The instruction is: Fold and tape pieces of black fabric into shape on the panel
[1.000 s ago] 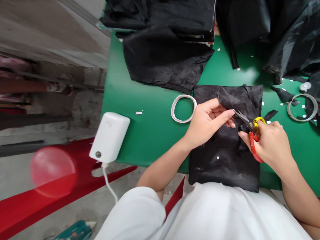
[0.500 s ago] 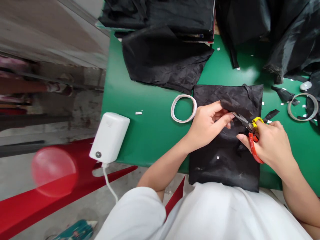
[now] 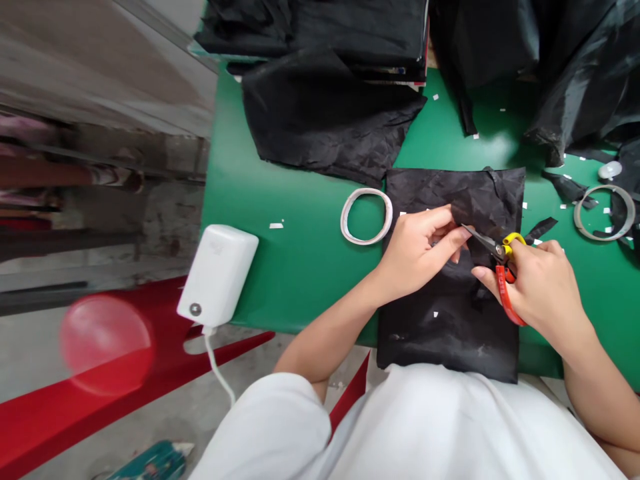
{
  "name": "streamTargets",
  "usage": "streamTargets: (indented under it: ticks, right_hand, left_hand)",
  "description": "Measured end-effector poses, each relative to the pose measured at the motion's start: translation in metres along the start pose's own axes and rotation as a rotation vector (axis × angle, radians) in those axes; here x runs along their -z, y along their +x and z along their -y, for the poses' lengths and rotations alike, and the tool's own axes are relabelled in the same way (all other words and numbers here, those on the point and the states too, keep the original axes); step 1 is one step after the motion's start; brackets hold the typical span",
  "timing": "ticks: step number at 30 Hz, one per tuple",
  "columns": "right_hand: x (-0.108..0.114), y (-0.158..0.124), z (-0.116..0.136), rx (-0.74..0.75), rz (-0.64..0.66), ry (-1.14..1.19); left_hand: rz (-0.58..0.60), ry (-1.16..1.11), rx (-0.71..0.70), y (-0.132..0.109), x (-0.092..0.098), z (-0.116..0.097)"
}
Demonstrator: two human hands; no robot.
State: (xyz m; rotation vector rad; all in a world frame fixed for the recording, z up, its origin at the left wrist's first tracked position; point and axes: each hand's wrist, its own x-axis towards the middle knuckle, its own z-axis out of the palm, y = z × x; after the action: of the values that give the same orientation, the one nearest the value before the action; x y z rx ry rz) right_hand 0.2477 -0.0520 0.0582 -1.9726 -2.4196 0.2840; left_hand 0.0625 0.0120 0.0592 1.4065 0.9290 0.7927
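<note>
Across the table's front edge lies a black fabric piece [image 3: 450,333], flat and slightly creased. My left hand [image 3: 420,250] pinches a raised fold of this black fabric between thumb and fingers. In my right hand [image 3: 547,287] is a pair of scissors [image 3: 500,252] with one yellow and one red handle loop. The blades point left, and their tips are at my left thumb, by the pinched fold. Whether the blades have fabric between them is hard to make out. A white tape roll [image 3: 367,216] lies just left of the black fabric.
On the green table [image 3: 300,280] are a second tape roll [image 3: 604,213], black scraps [image 3: 543,229] and small white bits. Black fabric [image 3: 325,120] is piled at the back. A white power bank [image 3: 219,273] with a cable sits at the left edge, near a red chair [image 3: 165,340].
My left hand has shifted very slightly right, along with the pinched fold. The scissors and my right hand have hardly moved.
</note>
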Motion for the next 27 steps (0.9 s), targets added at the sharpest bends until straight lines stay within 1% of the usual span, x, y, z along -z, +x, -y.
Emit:
streamTargets:
  ticks: [10, 20, 24, 27]
  right_hand:
    - [-0.0027, -0.0011, 0.0, -0.014, -0.039, 0.006]
    - [-0.0032, -0.0011, -0.0013, -0.002, -0.013, -0.001]
    - [-0.0033, -0.0017, -0.0013, -0.012, 0.002, 0.002]
    - [-0.0032, -0.0015, -0.0012, -0.019, -0.011, -0.013]
  left_hand:
    - [0.014, 0.063, -0.014, -0.0007, -0.0004, 0.0018]
    - [0.024, 0.045, -0.046, -0.0002, -0.0015, 0.003]
    - [0.022, 0.051, -0.03, -0.0005, -0.002, 0.0033]
    - [0.028, 0.027, 0.001, -0.0005, -0.002, 0.0032]
